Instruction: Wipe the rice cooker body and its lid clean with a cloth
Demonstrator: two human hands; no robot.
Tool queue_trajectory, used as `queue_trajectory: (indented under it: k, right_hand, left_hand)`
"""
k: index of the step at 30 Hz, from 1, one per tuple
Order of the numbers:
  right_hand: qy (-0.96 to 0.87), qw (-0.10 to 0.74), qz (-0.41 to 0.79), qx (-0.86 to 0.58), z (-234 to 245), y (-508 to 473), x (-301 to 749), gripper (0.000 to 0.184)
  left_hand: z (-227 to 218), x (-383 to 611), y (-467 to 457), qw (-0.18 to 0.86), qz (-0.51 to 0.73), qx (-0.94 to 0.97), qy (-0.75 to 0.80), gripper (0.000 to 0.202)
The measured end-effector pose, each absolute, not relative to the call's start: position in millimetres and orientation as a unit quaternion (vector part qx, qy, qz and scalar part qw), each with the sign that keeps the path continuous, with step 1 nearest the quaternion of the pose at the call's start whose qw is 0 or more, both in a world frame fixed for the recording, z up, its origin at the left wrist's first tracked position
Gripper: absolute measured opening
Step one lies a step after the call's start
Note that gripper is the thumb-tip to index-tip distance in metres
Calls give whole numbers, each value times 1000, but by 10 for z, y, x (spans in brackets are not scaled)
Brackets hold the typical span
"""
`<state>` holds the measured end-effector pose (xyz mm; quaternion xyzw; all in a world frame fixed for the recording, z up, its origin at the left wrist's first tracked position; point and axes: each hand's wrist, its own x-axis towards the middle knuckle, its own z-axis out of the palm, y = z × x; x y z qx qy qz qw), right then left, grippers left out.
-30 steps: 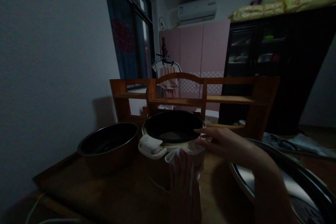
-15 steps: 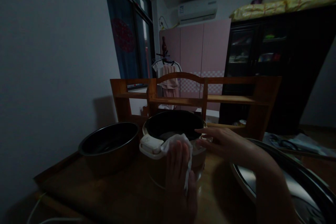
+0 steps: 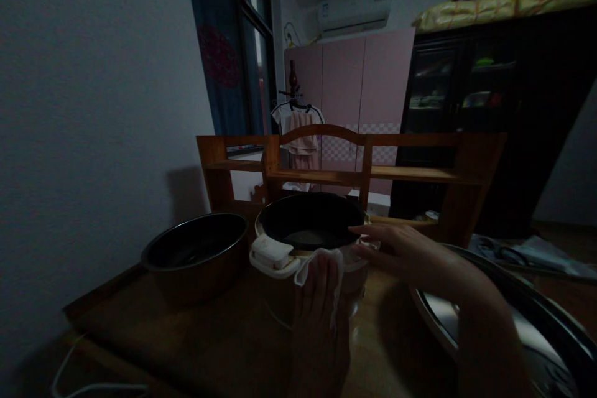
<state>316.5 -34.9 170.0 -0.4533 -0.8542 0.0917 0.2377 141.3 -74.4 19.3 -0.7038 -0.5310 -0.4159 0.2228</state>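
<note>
My left hand (image 3: 319, 308) has a white cloth (image 3: 303, 273) under its almost straight fingers, flat on the front of the pot (image 3: 280, 295), just beside its white handle (image 3: 273, 253). My right hand (image 3: 398, 247) is at the pot's right side, fingers a bit bent and apart, with one fingertip by the rim. I can't tell how tight it holds on there. The pot stands on the table (image 3: 200, 336) with its top open, between a dark bowl (image 3: 205, 270) and a round, shiny thing (image 3: 441, 311). A wooden shelf (image 3: 319, 177) is behind.
</note>
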Motion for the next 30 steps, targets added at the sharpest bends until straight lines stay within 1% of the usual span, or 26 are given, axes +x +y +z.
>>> queue_trajectory:
  k: [5,10,16,22,27,30]
  right_hand:
    - [-852,238,89,-457,1710,-356,3155,54]
    - [-847,235,96,-467,1715,-373,3150,55]
    - [-851,223,93,-467,1711,-335,3148,54]
    - [-852,224,93,-464,1721,-342,3147,56]
    - [-850,233,98,-462,1701,-345,3157,56]
    - [-851,233,92,-461,1698,-350,3161,55]
  left_hand:
    - [77,1377,-709,244,-420,-709,-512,58]
    - [-49,1385,-731,242,-393,-719,-519,64]
    - [-247,1486,-750,201,-411,-716,-528,64]
    - [-444,1501,-722,236,-414,-714,-512,63]
    - [-822,1569,-674,244,-461,-657,-544,68]
    - [-929,1602,-648,223,-496,-637,-546,71]
